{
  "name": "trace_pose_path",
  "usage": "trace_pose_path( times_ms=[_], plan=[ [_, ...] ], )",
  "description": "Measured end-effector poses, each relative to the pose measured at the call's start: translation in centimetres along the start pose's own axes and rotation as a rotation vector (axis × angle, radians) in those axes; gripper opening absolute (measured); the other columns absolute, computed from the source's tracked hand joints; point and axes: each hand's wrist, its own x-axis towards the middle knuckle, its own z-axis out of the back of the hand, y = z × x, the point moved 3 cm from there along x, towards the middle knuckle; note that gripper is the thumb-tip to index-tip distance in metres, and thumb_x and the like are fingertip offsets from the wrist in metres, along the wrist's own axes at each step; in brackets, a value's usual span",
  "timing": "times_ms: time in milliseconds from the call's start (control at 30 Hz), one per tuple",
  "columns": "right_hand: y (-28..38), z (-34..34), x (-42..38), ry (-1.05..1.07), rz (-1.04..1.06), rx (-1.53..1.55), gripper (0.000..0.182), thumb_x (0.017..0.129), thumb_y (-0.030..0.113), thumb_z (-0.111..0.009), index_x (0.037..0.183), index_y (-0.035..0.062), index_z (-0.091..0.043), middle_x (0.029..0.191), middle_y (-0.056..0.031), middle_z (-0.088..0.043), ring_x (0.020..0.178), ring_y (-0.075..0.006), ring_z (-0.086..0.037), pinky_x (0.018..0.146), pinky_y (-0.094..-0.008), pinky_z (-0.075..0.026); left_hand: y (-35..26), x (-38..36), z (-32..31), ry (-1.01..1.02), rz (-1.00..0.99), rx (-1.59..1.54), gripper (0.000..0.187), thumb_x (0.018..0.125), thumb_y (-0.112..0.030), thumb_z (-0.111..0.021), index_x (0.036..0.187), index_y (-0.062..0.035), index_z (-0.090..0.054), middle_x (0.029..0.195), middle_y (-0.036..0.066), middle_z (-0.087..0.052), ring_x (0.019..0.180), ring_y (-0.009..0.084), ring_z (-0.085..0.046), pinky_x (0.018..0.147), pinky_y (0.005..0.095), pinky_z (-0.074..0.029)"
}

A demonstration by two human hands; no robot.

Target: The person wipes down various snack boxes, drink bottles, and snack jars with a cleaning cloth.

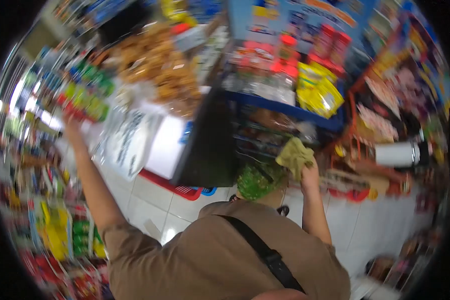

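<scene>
Motion blur hides the packets on the shelf [280,102] and whether the raised left hand [72,129] grips anything, while the right hand [309,172] clenches one yellow-green cloth [295,156] before it.

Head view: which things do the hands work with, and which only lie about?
In hand:
right hand holds crumpled olive-green cloth
left hand reaches to blurred packets

Lying about:
yellow snack bags
white cylinder
red floor mat
</scene>
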Motion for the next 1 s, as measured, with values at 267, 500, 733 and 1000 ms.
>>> trace_pose_path(
  times_ms=[267,500,733,1000],
  plan=[
    [-2.8,4.2,-1.0,-0.114,-0.053,-0.161,0.045,0.078,0.002,-0.052,0.122,0.0011,-0.044,0.109,-0.0071,-0.056,0.099,-0.0168,-0.053,0.085,-0.0265,-0.040,-25.4,-11.1,-5.7,-0.064,-0.438,-0.302,0.039,0.088,-0.016,-0.040,0.122,0.0033,-0.038,0.118,0.021,-0.046,0.112,0.0308,-0.046,0.101,0.0435,-0.035],
    [-1.3,4.6,-0.5,-0.034,-0.033,-0.045,0.045,0.078,-0.002,-0.050,0.123,0.0022,-0.044,0.112,-0.0087,-0.055,0.103,-0.0176,-0.052,0.088,-0.0286,-0.040,-29.2,-14.5,-16.9,0.329,-0.197,0.021,0.097,0.069,-0.025,-0.072,0.140,-0.0163,-0.006,0.136,0.020,-0.026,0.124,0.0385,-0.031,0.098,0.0497,-0.031],
    [-1.9,10.6,-0.7,0.007,-0.052,-0.033,0.046,0.081,-0.001,-0.051,0.126,0.0024,-0.040,0.116,-0.0084,-0.052,0.104,-0.0183,-0.051,0.088,-0.0297,-0.041,-31.2,-12.2,-21.0,0.338,-0.151,0.188,0.103,0.066,-0.037,-0.075,0.138,-0.0079,-0.008,0.122,0.023,-0.046,0.111,0.0299,-0.049,0.091,0.0376,-0.040],
    [-2.3,17.6,1.0,0.028,-0.331,-0.090,0.041,0.090,0.017,-0.048,0.129,0.0054,-0.038,0.120,-0.0089,-0.049,0.105,-0.0205,-0.050,0.085,-0.0308,-0.042,-34.3,-14.8,-20.9,0.183,-0.261,0.088,0.083,0.060,-0.031,-0.080,0.123,0.0000,-0.035,0.104,0.015,-0.060,0.095,0.0215,-0.060,0.082,0.0319,-0.047]
  ],
)
